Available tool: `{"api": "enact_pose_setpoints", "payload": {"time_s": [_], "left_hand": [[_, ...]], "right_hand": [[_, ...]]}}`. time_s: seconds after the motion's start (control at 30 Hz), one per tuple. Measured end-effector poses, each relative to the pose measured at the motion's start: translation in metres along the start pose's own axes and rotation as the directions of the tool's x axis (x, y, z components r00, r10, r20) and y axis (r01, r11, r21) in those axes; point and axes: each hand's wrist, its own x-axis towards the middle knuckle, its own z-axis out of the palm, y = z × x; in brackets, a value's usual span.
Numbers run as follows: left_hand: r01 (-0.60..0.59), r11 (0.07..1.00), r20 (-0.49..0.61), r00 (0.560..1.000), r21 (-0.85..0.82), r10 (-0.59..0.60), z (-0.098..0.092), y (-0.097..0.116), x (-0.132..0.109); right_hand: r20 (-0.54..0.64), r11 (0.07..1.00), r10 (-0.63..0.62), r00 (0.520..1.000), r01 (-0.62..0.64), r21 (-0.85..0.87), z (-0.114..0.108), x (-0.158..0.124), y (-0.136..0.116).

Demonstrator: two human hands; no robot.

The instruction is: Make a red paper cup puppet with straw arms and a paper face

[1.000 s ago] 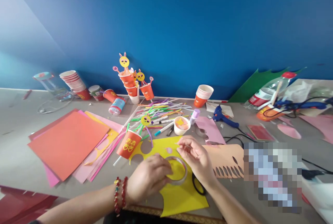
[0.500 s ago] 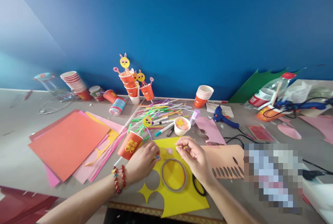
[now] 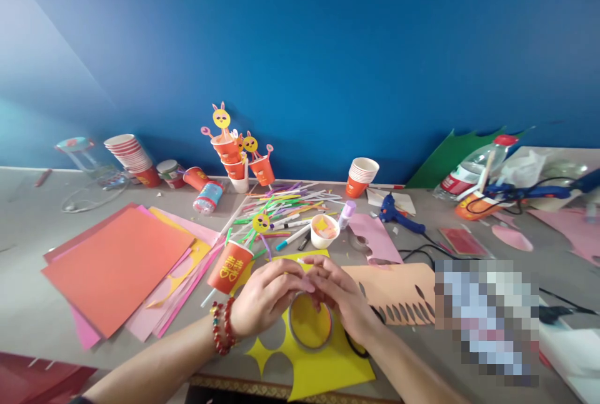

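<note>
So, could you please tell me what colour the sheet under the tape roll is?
The sheet is bright yellow, as the head view shows.

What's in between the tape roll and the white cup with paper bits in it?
In the head view, the left hand and right hand, close together, are between the tape roll and white cup. Some yellow paper shows there too.

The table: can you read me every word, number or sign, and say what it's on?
"囍", a gold double-happiness sign: on the front orange cup.
Too blurred to read: red label on the large bottle.
Too small to read: small blue-labelled bottle, jar, other orange cups.
No numbers I can read.
</note>
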Motion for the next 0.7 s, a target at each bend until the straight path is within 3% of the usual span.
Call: {"api": "enact_pose_setpoints", "payload": {"time_s": [0.17,0.23,0.3,0.43,0.57,0.7], "left_hand": [[0.002,0.999,0.007,1.0,-0.045,-0.002,0.004,-0.006,-0.005],[0.089,0.99,-0.062,0.993,-0.109,-0.096,0.006,-0.007,-0.006],[0.237,0.935,-0.078,0.961,-0.263,-0.265,0.009,-0.007,-0.006],[0.463,0.772,0.087,0.875,-0.435,-0.476,0.015,-0.007,-0.006],[0.543,0.671,0.114,0.812,-0.505,-0.572,0.024,-0.009,-0.007],[0.544,0.609,0.11,0.791,-0.577,-0.602,0.026,-0.01,-0.005]], "right_hand": [[-0.013,0.999,-0.012,1.0,0.012,0.03,-0.002,0.0,0.0],[-0.04,0.997,-0.067,0.997,0.066,-0.026,-0.002,0.0,0.0],[-0.072,0.986,-0.128,0.989,0.119,-0.116,-0.002,-0.001,0.001],[-0.104,0.933,-0.221,0.97,0.179,-0.313,-0.002,-0.002,0.002],[-0.091,0.913,-0.239,0.967,0.192,-0.36,-0.001,-0.002,0.004],[-0.129,0.892,-0.309,0.942,0.24,-0.384,-0.002,-0.001,0.001]]}}
